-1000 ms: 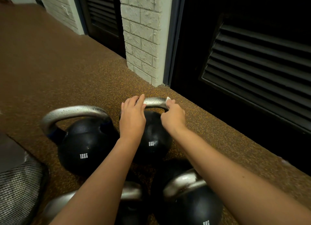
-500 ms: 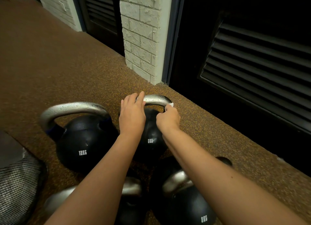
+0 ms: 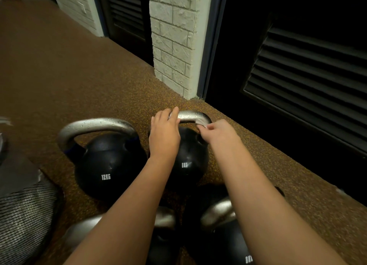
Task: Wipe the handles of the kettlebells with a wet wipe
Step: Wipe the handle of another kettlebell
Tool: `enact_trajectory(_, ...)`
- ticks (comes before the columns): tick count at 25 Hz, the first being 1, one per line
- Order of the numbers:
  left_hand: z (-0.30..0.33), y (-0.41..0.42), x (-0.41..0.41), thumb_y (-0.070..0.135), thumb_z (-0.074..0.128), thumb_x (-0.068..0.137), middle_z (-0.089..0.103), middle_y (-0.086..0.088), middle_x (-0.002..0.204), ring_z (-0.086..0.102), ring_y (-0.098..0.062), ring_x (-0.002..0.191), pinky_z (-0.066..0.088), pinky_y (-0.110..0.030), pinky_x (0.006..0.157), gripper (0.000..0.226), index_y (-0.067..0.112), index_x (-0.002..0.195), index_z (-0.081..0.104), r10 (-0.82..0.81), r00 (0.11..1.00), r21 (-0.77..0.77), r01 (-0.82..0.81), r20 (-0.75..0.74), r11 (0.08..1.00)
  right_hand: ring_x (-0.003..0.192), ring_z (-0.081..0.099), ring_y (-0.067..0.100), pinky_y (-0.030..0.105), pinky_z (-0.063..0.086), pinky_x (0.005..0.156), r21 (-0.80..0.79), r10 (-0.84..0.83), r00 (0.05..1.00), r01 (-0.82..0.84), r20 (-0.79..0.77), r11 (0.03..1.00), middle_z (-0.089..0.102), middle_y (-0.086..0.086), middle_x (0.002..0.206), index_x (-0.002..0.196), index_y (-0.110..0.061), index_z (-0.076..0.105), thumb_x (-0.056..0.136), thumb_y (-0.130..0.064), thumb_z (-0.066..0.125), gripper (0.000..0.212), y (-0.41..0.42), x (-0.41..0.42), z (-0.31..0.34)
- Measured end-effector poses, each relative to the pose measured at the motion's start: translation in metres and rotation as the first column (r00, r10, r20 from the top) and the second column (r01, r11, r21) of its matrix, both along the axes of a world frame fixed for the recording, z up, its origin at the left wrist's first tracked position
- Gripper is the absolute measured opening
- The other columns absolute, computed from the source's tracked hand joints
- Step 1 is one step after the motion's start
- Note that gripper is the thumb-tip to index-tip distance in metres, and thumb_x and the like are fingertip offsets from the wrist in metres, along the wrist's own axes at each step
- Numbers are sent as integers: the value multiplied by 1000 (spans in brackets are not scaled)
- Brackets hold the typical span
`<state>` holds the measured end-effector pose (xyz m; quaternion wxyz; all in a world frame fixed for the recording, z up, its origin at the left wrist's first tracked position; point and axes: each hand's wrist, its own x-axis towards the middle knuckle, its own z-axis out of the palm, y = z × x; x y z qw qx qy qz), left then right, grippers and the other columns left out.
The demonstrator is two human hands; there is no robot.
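right hand slid the wet wipe up the 8kg handle — left hand still grips it.

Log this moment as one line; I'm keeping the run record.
step: wiping | left hand: holds 8KG kettlebell handle | right hand: presses wet wipe on handle's right bend | 12KG kettlebell: untouched

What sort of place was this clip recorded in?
Most likely a gym or workout area: several black kettlebells, among them a 12KG kettlebell and an 8KG kettlebell, stand on speckled rubber flooring, beside dark louvered doors.
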<state>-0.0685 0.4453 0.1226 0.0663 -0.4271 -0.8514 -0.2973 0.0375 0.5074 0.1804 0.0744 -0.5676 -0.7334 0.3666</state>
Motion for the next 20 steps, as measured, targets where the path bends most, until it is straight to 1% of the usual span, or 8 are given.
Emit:
enact_trajectory(2,0,0,1,18,39,98,47,-12,134,36,-26,127,32,-44,106,39,12,137,42,3,1000,2,-3,2,1000,93,59,27,31,42,74,-27,13,999,-12,42,1000,66,10,109,113,-14,64,93,-44,48,39,7,0,0)
enact_trajectory(3,0,0,1,17,39,98,47,-12,134,36,-26,127,32,-44,107,39,12,137,42,4,1000,2,-4,-2,1000,100,60,27,31,42,77,-21,25,999,-24,34,1000,66,9,112,113,-15,64,93,-45,47,40,9,-1,-1)
enact_trajectory(6,-1,0,1,18,39,98,47,-11,135,36,-25,128,32,-45,107,39,13,137,42,11,1000,7,-11,0,1000,95,60,26,27,35,69,-11,7,1000,-7,20,1000,67,7,101,108,-18,67,91,-47,50,38,9,3,-7)
enact_trajectory(11,-2,1,0,17,40,98,49,-12,133,37,-27,126,33,-46,106,39,12,136,44,10,1000,19,-10,3,1000,75,52,19,28,37,72,-51,-25,999,24,-23,998,63,6,90,105,-15,68,91,-46,50,39,15,-2,-15)
enact_trajectory(14,-2,1,1,16,41,97,50,-13,131,39,-29,124,34,-47,105,38,11,135,45,5,1000,24,-5,-2,1000,59,47,12,27,34,62,-14,-24,998,23,-54,1000,63,6,85,103,-19,69,91,-50,49,39,13,6,-17)
enact_trajectory(16,-3,1,1,16,41,97,50,-13,130,40,-29,123,35,-47,104,38,11,135,46,6,1000,25,-6,-11,1000,66,53,14,25,28,50,-28,-27,997,25,-66,999,64,9,82,105,-15,69,91,-50,49,42,10,4,-17)
enact_trajectory(18,-4,2,0,16,42,97,51,-13,129,41,-29,122,35,-46,104,38,10,134,46,8,1000,28,-7,-16,1000,58,51,15,22,21,45,-70,-52,996,47,-71,996,53,3,64,103,-11,69,90,-49,51,43,9,-3,-22)
enact_trajectory(20,-4,2,-1,15,42,97,52,-14,129,41,-29,122,35,-44,104,37,9,134,47,10,1000,37,-9,-16,999,54,45,16,20,22,44,-73,-80,993,74,-84,995,48,-1,59,98,-11,69,89,-49,52,42,10,-10,-25)
